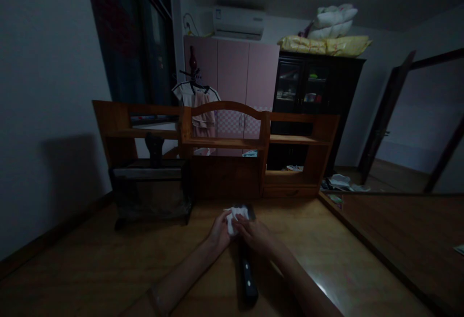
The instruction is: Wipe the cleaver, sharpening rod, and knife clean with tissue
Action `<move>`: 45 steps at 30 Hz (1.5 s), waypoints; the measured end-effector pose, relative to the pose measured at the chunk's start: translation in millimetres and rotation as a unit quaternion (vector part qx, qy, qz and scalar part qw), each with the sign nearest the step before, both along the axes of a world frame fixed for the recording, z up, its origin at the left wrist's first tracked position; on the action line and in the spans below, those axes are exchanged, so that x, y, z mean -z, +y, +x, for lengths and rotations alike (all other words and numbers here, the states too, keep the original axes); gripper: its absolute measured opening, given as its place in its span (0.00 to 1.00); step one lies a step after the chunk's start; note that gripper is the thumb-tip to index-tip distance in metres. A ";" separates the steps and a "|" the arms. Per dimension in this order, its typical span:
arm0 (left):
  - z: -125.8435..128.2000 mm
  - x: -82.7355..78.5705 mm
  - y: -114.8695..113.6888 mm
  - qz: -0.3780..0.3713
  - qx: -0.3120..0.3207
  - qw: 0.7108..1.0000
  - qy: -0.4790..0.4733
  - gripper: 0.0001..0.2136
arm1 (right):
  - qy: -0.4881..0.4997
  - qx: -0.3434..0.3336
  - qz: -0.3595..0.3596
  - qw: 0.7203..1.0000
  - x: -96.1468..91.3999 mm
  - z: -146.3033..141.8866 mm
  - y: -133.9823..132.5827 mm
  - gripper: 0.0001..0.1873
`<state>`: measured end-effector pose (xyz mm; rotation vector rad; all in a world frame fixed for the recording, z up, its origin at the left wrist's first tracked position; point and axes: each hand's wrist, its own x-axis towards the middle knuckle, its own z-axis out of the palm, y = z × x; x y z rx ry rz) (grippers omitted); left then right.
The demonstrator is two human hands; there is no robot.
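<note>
A knife with a dark riveted handle [248, 280] lies on the wooden table, its handle toward me. Its broad dark blade [251, 210] is partly covered by a crumpled white cloth or tissue [232, 223]; I cannot tell which. My left hand [219, 230] grips the white piece from the left, its thumb at the edge. From the right, my right hand [255, 235] reaches across the knife, its fingers closed on the same white piece. The fingertips are partly hidden, and the light is dim.
Back left on the table [319, 239] stands a dark box-like object [150, 191] with an upright dark part on top. A wooden shelf unit [226, 177] runs along the table's far edge. Behind are pink wardrobes [232, 70] and a dark cabinet [319, 85]; a door [387, 114] stands at right.
</note>
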<state>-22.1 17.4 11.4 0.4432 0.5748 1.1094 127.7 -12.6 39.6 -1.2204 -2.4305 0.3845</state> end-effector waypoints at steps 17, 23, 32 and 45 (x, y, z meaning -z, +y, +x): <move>-1.6 4.9 0.8 0.010 0.007 1.000 -0.011 0.09 | -0.017 0.010 0.002 1.000 -4.4 9.4 2.9 0.23; -1.6 3.5 0.3 0.011 0.008 1.000 -0.010 0.09 | -0.039 0.052 -0.035 0.997 -10.3 9.4 1.8 0.25; -7.0 13.4 4.6 -0.006 0.018 0.999 0.037 0.08 | -0.122 0.176 0.011 0.977 -1.9 33.1 13.9 0.28; -5.5 13.4 5.6 0.010 0.023 0.999 0.034 0.08 | -0.121 0.135 0.028 0.983 -7.3 15.9 6.3 0.26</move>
